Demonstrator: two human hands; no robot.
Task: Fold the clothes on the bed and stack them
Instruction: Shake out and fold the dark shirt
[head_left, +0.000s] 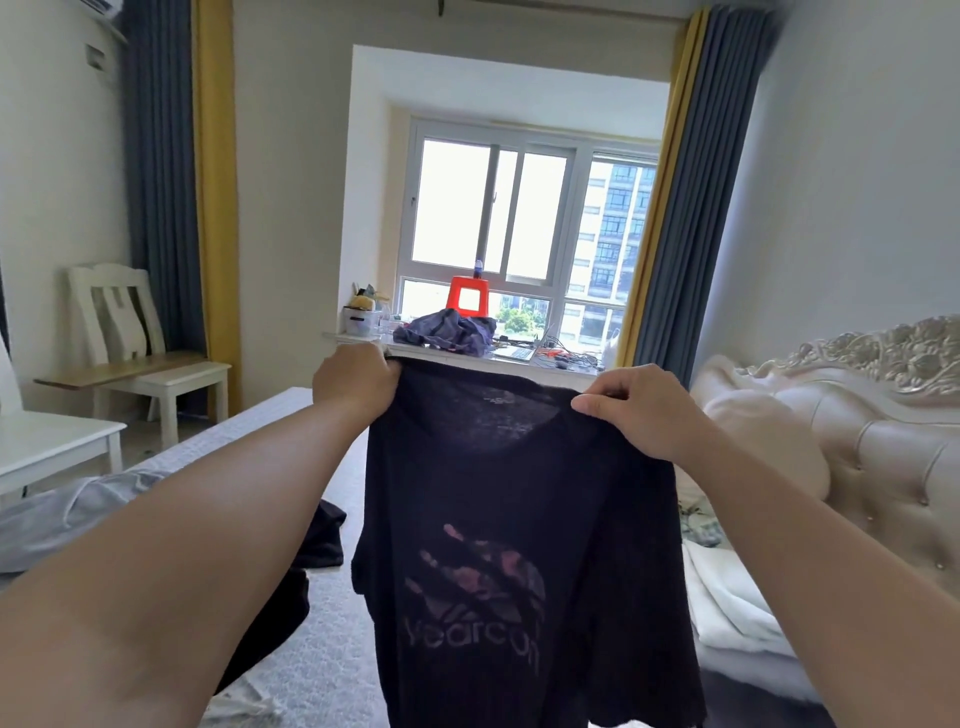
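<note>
The bed (322, 613) fills the lower part of the view, covered with a pale grey sheet. At its right end stands a cream tufted headboard (883, 431) with carved ornament on top, and a cream pillow (763, 436) leans against it.

Above the bed, in the middle of the view, hangs a black T-shirt (519, 545). It is held up in the air by its two shoulders and hangs down flat, not touching the bed as far as can be seen. On it a pinkish logo and pale letters show through the thin cloth.

The left hand (356, 382) grips the left shoulder of the T-shirt, with the fingers curled over the top edge of the cloth. The right hand (641, 410) pinches the right shoulder, the thumb on the near side and the fingers bent behind the cloth. Both arms are stretched forward.

On the bed at the left lies a grey garment (67, 514), crumpled, and nearer to the middle a dark garment (291, 571), partly hidden behind the left arm. At the right, near the headboard, there is white bedding (727, 608).

Behind the bed is a window (524, 228) with blue and yellow curtains (691, 197). On the sill lie a purple heap of cloth (447, 332) and a red stool (469, 297). At the left wall stands a white chair (135, 332).
</note>
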